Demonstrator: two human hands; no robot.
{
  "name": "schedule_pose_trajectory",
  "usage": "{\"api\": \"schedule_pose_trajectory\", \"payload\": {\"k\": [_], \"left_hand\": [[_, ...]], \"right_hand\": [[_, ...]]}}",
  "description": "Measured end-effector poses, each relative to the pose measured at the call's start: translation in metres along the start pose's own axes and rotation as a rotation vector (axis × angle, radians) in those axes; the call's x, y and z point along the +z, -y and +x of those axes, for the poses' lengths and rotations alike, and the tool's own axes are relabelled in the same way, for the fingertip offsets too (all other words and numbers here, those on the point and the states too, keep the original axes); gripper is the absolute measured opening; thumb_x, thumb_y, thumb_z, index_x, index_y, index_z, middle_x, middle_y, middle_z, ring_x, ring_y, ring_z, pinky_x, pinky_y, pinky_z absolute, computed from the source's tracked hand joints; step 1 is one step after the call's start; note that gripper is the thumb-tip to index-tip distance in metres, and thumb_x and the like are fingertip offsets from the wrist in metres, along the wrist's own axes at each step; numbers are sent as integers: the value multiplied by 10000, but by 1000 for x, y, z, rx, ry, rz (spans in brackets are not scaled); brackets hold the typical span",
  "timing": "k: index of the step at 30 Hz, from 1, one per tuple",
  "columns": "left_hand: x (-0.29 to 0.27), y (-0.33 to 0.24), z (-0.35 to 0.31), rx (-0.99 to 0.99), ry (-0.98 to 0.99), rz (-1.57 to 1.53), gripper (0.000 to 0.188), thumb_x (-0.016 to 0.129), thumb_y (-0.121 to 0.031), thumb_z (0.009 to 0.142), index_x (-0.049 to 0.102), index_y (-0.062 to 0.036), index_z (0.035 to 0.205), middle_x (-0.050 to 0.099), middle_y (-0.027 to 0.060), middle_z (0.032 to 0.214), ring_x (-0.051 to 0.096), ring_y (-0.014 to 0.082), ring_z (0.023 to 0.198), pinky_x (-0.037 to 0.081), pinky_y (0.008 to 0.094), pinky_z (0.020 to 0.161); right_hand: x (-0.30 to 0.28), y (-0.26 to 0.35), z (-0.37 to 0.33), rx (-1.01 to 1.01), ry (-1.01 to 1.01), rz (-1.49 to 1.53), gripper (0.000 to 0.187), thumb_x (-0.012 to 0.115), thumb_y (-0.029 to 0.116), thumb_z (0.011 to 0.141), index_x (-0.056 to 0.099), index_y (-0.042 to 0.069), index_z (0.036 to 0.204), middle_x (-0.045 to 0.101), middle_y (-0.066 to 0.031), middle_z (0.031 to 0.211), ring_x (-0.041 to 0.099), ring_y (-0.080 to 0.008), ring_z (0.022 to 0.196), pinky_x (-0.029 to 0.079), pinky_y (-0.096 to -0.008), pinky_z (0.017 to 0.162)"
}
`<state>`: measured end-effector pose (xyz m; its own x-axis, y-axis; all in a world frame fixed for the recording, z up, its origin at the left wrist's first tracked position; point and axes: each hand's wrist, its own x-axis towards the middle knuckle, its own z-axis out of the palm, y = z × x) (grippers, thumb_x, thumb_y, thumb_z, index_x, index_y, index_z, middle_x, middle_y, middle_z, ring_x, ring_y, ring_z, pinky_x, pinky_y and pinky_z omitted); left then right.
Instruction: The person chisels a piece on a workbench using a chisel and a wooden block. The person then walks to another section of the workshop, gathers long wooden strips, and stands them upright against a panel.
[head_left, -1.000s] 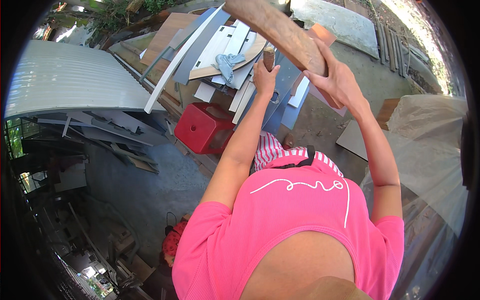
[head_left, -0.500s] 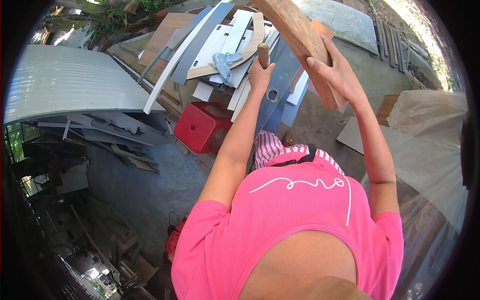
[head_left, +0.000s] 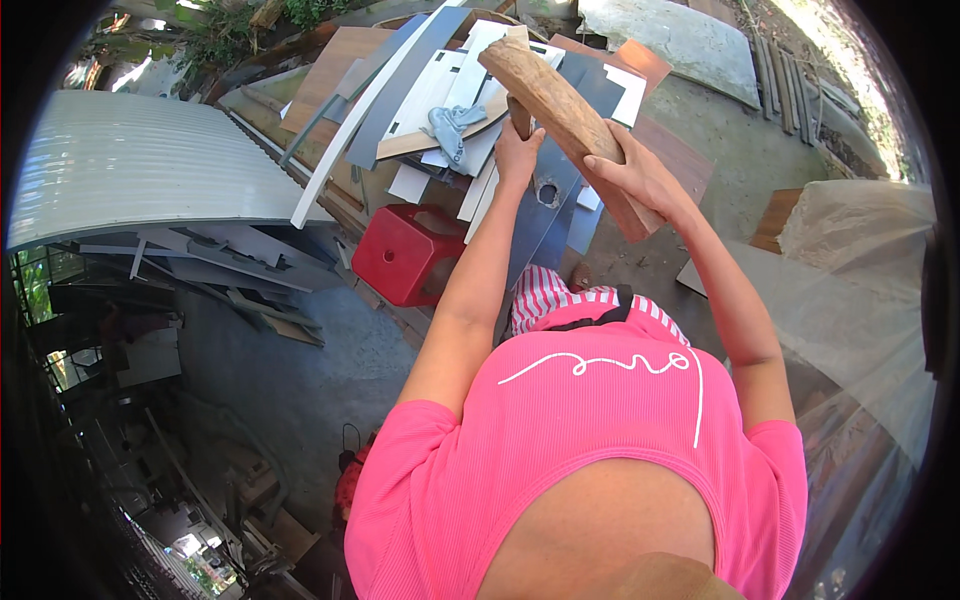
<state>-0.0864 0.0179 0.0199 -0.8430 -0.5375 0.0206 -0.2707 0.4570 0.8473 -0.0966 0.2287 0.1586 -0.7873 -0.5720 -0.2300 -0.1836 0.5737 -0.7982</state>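
Above the far pile of boards (head_left: 440,80), the right hand (head_left: 645,180) grasps a thick wooden beam (head_left: 565,118) near its near right end, thumb on the upper face; the fingers beneath are mostly hidden. The left hand (head_left: 517,155) is closed around a short wooden stick (head_left: 519,118). For a steady hold, the right grip should be firm, since most of the beam's length extends beyond it and probably tends to tip its far end downward. Keep the left fingers clear of the beam's underside to avoid pinching. The beam slants from far left to near right; its far end extends beyond the left hand and partly covers the stick. Whether beam and stick touch cannot be determined. A light blue cloth (head_left: 447,135) lies left of the left hand; a red stool (head_left: 385,250) stands nearer.
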Motion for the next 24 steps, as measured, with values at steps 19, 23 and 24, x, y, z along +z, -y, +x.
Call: {"api": "schedule_pose_trajectory", "payload": {"k": [19,23,24], "left_hand": [[-10,19,-7,-101,-112,-207,451,711,-244,775,504,13,1083,643,224,952,627,374,901,465,426,799],[-10,18,-7,-97,-126,-170,441,709,-241,778,503,9,1076,641,224,938,623,381,887,460,431,792],[-10,16,-8,-91,-109,-179,446,711,-242,777,499,9,1079,639,224,935,620,386,884,458,433,791]], "right_hand": [[4,-46,-52,111,-221,436,791,588,490,807,356,-14,1372,517,-211,1240,507,-256,1144,380,-341,963],[8,-43,-51,120,-179,434,800,589,489,805,348,-16,1377,514,-212,1246,506,-257,1148,375,-341,969],[9,-42,-52,122,-180,433,800,589,489,805,348,-16,1377,514,-212,1246,506,-257,1148,375,-341,969]]}}
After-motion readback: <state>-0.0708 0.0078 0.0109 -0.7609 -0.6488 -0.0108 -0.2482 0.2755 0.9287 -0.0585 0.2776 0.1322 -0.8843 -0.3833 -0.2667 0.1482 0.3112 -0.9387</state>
